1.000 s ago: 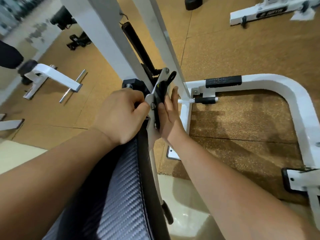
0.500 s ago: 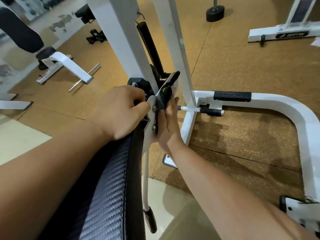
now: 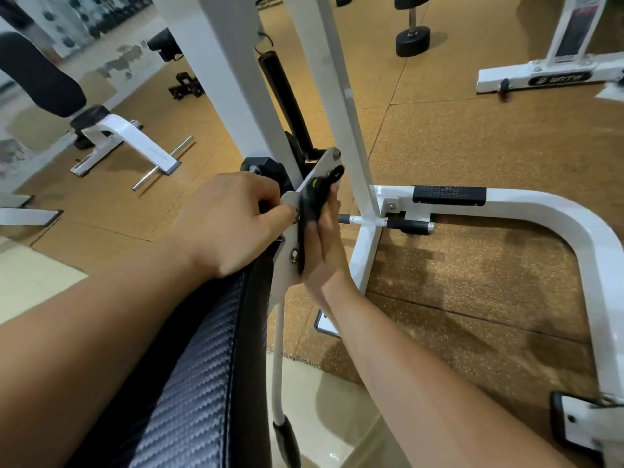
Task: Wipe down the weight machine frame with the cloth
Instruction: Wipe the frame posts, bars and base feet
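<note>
Mid-wipe, you clenched your left hand (image 3: 229, 224) round the bracket plate (image 3: 314, 173) at the bench's (image 3: 189, 400) top edge while your right hand (image 3: 326, 255) lay flat, pressing the dark cloth (image 3: 315, 197) against it; the next stroke, I'd say, called for firm sliding pressure along the weight machine frame (image 3: 341, 106).

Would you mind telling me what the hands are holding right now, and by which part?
The left hand grips the white bracket plate by its left edge; the right hand presses the black cloth flat against the plate's right face.

Black cloth (image 3: 316, 199) w/ yellow mark, pressed flat vs white frame (image 3: 337, 106)'s tilted bolted plate (image 3: 320, 170).
</note>
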